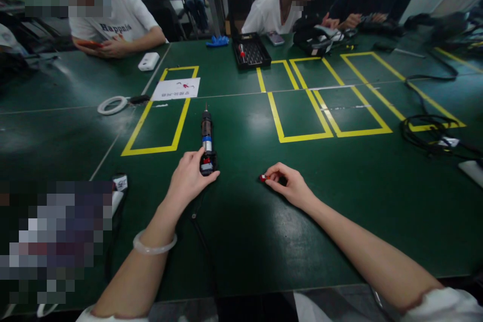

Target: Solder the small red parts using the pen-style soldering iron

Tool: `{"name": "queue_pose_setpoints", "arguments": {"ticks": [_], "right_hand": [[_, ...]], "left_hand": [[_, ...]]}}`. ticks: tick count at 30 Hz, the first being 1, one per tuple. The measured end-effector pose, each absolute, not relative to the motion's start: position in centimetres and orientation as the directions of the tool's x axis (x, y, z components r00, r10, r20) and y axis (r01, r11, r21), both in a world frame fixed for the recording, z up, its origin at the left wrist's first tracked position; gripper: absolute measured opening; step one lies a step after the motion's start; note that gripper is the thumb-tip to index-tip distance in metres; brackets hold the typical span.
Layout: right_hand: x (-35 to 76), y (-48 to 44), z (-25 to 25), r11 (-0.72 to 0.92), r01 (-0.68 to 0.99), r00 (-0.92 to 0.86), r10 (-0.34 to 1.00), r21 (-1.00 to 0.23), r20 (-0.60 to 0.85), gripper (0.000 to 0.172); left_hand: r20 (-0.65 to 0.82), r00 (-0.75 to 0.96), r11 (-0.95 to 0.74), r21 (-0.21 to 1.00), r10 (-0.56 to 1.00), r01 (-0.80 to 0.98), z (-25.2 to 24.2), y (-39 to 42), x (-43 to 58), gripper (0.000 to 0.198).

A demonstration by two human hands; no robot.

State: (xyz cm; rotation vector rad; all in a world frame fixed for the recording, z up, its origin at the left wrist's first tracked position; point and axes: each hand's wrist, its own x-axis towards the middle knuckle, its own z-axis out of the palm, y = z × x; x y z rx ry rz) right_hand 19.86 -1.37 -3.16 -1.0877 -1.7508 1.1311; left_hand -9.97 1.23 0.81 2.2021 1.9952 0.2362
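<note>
My left hand [192, 173] is closed around the near end of an electric screwdriver [207, 131], which lies on the green table with its thin bit pointing away from me. The tool is dark, with a blue band, a silver section and some red near my thumb. A black cord [202, 236] runs from it toward the table's front edge. To the right, my right hand [289, 183] pinches a small red part [263, 178] with a pale patch, just above or on the tabletop; its exact kind is too small to tell.
Yellow tape rectangles [305, 138] mark the table. A printed sheet [176, 89] lies at far left, near a white coiled cable [112, 105]. A black tray [251, 50] with a red-handled tool stands at the back. Black cables [426, 133] lie at right. Several people sit opposite.
</note>
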Motion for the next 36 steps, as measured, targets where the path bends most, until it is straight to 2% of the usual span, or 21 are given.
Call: {"name": "queue_pose_setpoints", "arguments": {"ticks": [7, 16, 30, 36], "right_hand": [[20.2, -1.1, -3.5, 0.351, 0.344, -0.293, 0.921, -0.871, 0.256, 0.006], [20.5, -1.2, -3.6, 0.426, 0.405, -0.320, 0.895, -0.809, 0.311, 0.008], [20.4, -1.8, -3.1, 0.431, 0.447, -0.315, 0.896, -0.784, 0.313, 0.019], [20.3, -1.7, -3.2, 0.282, 0.433, -0.200, 0.956, -0.856, 0.213, 0.021]], "left_hand": [[0.097, 0.264, -0.281, 0.346, 0.960, 0.895, -0.1, -0.5, -3.2, 0.076], [0.135, 0.363, -0.384, 0.425, 0.922, 0.819, -0.5, -1.5, 0.8, 0.077], [0.136, 0.374, -0.396, 0.407, 0.917, 0.823, -0.9, -1.6, 0.8, 0.076], [0.116, 0.375, -0.391, 0.359, 0.920, 0.847, -0.5, -1.7, 1.0, 0.078]]}}
